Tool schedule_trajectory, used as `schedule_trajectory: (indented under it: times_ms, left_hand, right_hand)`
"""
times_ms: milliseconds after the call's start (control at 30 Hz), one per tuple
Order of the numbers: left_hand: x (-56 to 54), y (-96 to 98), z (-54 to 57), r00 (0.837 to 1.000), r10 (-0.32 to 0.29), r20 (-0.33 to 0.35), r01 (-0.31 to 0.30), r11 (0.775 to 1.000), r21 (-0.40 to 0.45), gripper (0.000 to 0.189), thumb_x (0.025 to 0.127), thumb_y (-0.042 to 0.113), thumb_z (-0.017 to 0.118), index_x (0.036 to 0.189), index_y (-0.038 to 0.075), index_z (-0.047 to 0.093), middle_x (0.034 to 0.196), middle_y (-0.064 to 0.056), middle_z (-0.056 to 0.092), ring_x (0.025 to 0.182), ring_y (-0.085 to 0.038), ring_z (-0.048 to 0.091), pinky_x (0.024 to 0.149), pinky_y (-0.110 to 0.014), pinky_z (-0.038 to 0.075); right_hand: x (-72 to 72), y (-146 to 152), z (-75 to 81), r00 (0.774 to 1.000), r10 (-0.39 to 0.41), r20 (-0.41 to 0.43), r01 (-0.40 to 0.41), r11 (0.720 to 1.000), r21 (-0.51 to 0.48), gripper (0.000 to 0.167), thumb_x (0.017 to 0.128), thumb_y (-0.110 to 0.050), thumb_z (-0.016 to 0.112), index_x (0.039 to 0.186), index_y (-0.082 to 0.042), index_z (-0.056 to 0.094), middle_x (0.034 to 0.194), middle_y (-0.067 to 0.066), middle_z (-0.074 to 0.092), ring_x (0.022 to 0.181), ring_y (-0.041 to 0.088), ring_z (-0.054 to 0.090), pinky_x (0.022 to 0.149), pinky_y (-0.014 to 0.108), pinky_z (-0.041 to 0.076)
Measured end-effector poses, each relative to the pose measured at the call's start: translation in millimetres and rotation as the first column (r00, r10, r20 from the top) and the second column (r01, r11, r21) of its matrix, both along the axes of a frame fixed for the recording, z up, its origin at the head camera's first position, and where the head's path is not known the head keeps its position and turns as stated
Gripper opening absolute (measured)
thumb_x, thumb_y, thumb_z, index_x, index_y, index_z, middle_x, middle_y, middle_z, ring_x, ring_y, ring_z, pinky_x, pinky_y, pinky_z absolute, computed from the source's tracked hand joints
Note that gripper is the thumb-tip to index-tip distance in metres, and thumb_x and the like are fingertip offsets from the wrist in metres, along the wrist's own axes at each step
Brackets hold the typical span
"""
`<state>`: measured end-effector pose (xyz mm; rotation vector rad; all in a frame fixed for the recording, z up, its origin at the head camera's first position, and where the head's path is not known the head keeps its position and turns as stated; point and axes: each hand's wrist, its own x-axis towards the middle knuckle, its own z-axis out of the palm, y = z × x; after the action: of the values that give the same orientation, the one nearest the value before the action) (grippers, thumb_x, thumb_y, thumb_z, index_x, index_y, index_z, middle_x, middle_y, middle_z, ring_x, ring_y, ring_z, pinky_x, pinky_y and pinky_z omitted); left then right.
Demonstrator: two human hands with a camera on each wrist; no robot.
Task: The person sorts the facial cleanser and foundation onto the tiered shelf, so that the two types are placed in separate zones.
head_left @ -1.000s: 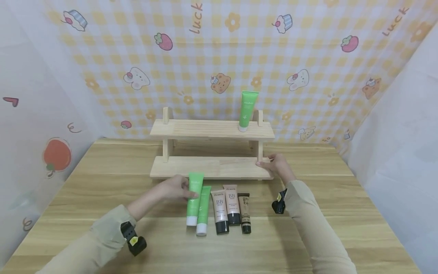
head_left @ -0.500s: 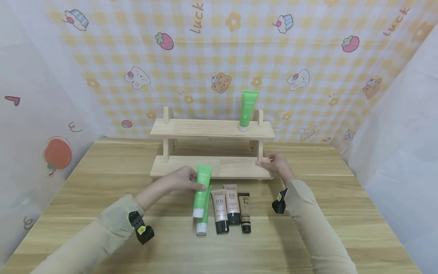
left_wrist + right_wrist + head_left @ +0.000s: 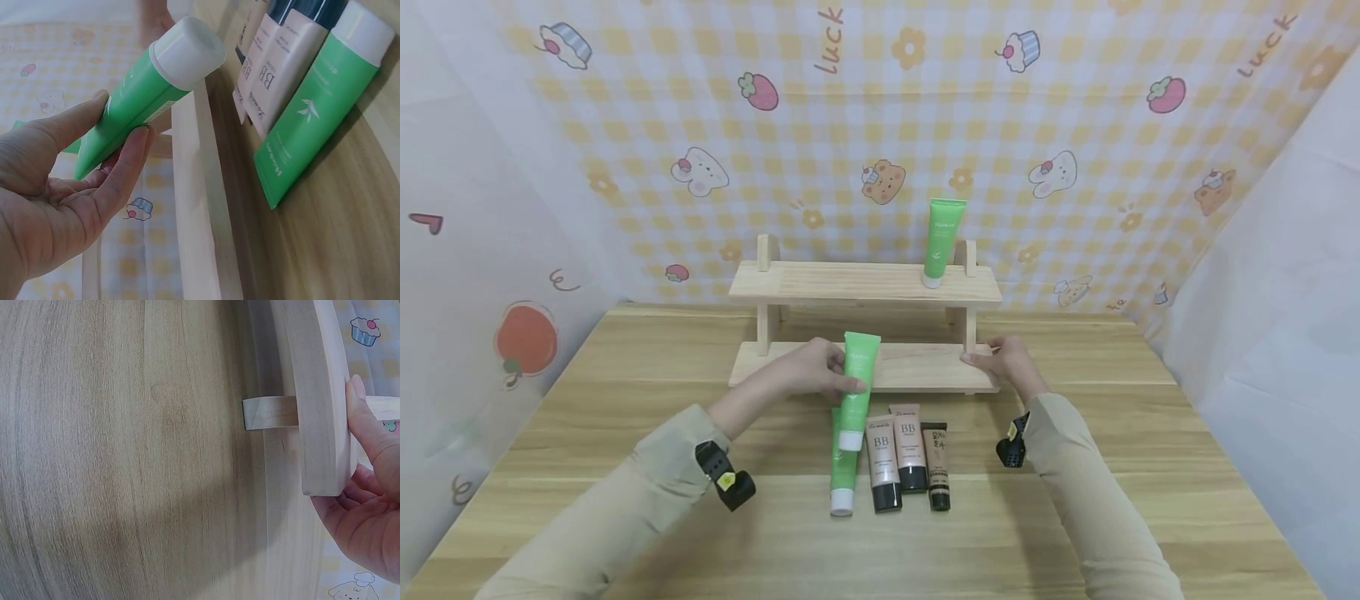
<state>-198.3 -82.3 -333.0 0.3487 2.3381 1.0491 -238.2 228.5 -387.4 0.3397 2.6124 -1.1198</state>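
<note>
My left hand [image 3: 816, 367] pinches a green tube [image 3: 856, 396] with a white cap between thumb and fingers. The tube is off the table, cap end down, in front of the lower board of a two-tier wooden shelf [image 3: 820, 283]. In the left wrist view the thumb and fingers close on the held tube [image 3: 134, 94] from both sides. My right hand [image 3: 1009, 364] grips the right end of the lower board [image 3: 322, 412], thumb on top and fingers beneath. Another green tube [image 3: 942, 242] stands upright on the upper board's right part.
A second green tube [image 3: 842, 475] lies on the table below the held one. Beside it lie two pinkish BB cream tubes [image 3: 881, 454] [image 3: 909, 446] and a slim tan tube [image 3: 937, 467] with a black cap. A checkered cloth [image 3: 880, 125] hangs behind the shelf.
My left hand has lifted the green tube and carried it forward and slightly right toward the lower board. The right hand keeps its grip on the shelf, unmoved.
</note>
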Motion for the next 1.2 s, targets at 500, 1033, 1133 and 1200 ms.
schedule_trajectory:
  times_ms: [500, 1033, 1133, 1200]
  left_hand:
    - [-4.6, 9.3, 11.8, 1.0, 0.027, 0.001, -0.027, 0.999, 0.042, 0.051, 0.079, 0.028, 0.07, 0.115, -0.006, 0.054, 0.097, -0.014, 0.066, 0.077, -0.018, 0.068, 0.088, -0.036, 0.052]
    - [-18.9, 15.5, 23.3, 0.998, 0.054, -0.044, -0.052, 0.997, 0.05, 0.049, 0.081, 0.028, 0.069, 0.115, -0.003, 0.055, 0.102, -0.014, 0.065, 0.084, -0.021, 0.068, 0.098, -0.046, 0.044]
    - [-22.1, 16.6, 25.8, 0.997, 0.06, -0.051, -0.056, 0.997, 0.062, 0.048, 0.081, 0.028, 0.068, 0.116, -0.002, 0.055, 0.103, -0.014, 0.065, 0.083, -0.02, 0.068, 0.099, -0.047, 0.043]
    - [-24.0, 17.2, 28.0, 0.996, 0.064, -0.056, -0.06, 0.996, 0.066, 0.047, 0.081, 0.028, 0.068, 0.116, -0.001, 0.055, 0.104, -0.014, 0.065, 0.083, -0.019, 0.067, 0.099, -0.046, 0.044]
  right_hand:
    - [-1.9, 1, -1.8, 1.0, -0.017, 0.006, 0.017, 1.0, -0.012, 0.071, 0.08, -0.036, 0.069, 0.13, 0.006, 0.042, 0.128, 0.028, 0.047, 0.114, 0.035, 0.05, 0.097, 0.042, 0.045]
    - [0.9, 1, -2.9, 1.0, -0.015, 0.023, 0.015, 1.0, -0.013, 0.073, 0.079, -0.039, 0.068, 0.132, 0.003, 0.041, 0.13, 0.027, 0.045, 0.116, 0.037, 0.048, 0.098, 0.043, 0.045]
    - [1.0, 1, -2.4, 1.0, -0.013, 0.017, 0.014, 1.0, -0.012, 0.073, 0.079, -0.038, 0.068, 0.132, 0.004, 0.04, 0.131, 0.028, 0.044, 0.118, 0.038, 0.047, 0.1, 0.045, 0.043]
    - [1.0, 1, -1.8, 1.0, -0.013, 0.016, 0.013, 1.0, -0.014, 0.074, 0.079, -0.038, 0.068, 0.132, 0.004, 0.04, 0.131, 0.029, 0.044, 0.119, 0.039, 0.046, 0.101, 0.045, 0.042]
